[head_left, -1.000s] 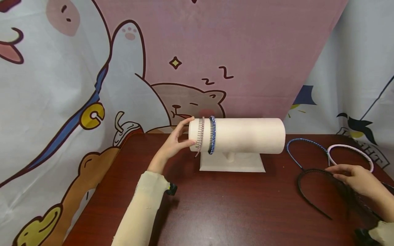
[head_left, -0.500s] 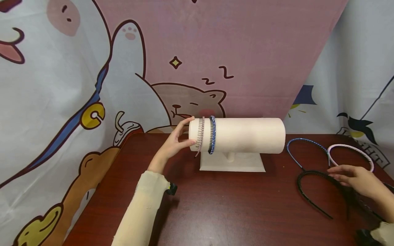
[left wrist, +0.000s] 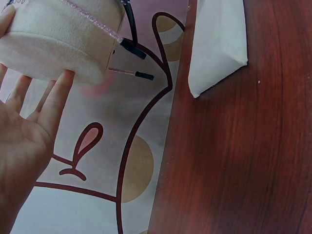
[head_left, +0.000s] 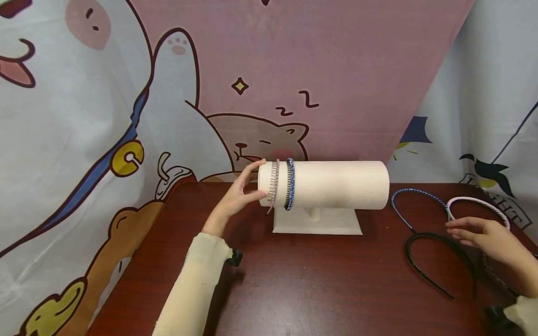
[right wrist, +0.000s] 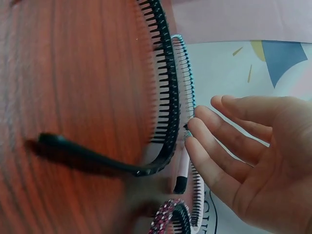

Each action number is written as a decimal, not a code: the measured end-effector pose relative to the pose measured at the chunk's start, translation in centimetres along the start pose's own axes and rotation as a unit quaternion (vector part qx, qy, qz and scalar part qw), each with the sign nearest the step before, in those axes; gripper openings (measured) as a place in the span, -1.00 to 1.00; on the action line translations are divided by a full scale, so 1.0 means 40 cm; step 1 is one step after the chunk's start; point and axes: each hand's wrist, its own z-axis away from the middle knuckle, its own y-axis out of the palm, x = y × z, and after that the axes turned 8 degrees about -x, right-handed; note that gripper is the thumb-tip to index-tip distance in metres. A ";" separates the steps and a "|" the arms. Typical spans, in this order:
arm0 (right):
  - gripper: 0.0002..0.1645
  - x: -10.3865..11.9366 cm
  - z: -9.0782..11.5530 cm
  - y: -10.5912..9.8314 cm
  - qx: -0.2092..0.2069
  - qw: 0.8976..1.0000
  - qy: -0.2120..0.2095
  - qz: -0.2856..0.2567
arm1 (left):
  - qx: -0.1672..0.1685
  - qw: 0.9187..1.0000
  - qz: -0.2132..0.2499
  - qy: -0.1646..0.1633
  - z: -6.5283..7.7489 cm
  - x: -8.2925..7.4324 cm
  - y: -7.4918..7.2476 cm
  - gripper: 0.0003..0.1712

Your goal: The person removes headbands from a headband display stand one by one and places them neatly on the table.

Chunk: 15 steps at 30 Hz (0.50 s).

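Note:
A cream headband display stand (head_left: 336,184) stands on the table, its padded roll lying sideways. My left hand (head_left: 235,196) holds the roll's left end, thumb in front and index finger on top; the left wrist view shows other fingertips against its end face. A pale pink toothed headband (head_left: 273,182) and a glittery blue headband (head_left: 291,186) sit around the roll near that hand. On the right, my right hand (head_left: 491,240) hovers with loose fingers and nothing in them, beside a black toothed headband (right wrist: 171,97).
Behind the black one lie a blue headband (head_left: 414,190) and a white headband (head_left: 479,199). A dark headband with pink stones (right wrist: 165,214) lies partly under the right hand. A printed cloth (head_left: 357,70) hangs behind the brown table (head_left: 319,280).
My right hand has let go of the black headband and risen slightly from it; the headband's right side has settled lower. The left hand and the stand have stayed still.

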 end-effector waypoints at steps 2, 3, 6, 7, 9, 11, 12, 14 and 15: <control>-0.56 0.007 -0.005 -0.002 -0.002 1.000 -0.006 -0.009 | -0.001 1.000 -0.002 -0.001 0.000 0.000 0.000 -0.10; -0.56 0.010 -0.007 -0.002 -0.004 1.000 -0.009 -0.009 | -0.001 1.000 -0.003 -0.002 0.000 0.000 0.000 -0.10; -0.56 0.023 -0.013 -0.003 -0.008 1.000 -0.017 -0.012 | -0.002 1.000 -0.006 -0.004 0.001 -0.001 0.000 -0.09; -0.56 0.027 -0.014 -0.003 -0.009 1.000 -0.019 -0.012 | -0.002 1.000 -0.007 -0.004 0.001 -0.002 0.000 -0.08; -0.56 0.033 -0.018 -0.002 -0.013 1.000 -0.023 -0.015 | -0.003 1.000 -0.008 -0.004 0.000 -0.003 0.000 -0.08; -0.56 0.038 -0.021 -0.001 -0.016 0.999 -0.026 -0.024 | -0.002 1.000 -0.008 -0.003 -0.001 -0.002 0.000 -0.08; -0.57 0.040 -0.023 -0.001 -0.019 0.999 -0.029 -0.027 | -0.002 1.000 -0.009 -0.002 -0.001 -0.001 0.000 -0.08; -0.60 0.044 -0.027 0.000 -0.024 0.998 -0.034 -0.036 | -0.003 1.000 -0.008 -0.003 -0.001 0.000 0.000 -0.08; -0.63 0.047 -0.028 0.001 -0.026 0.998 -0.036 -0.040 | -0.002 1.000 -0.006 -0.002 -0.002 0.001 0.000 -0.08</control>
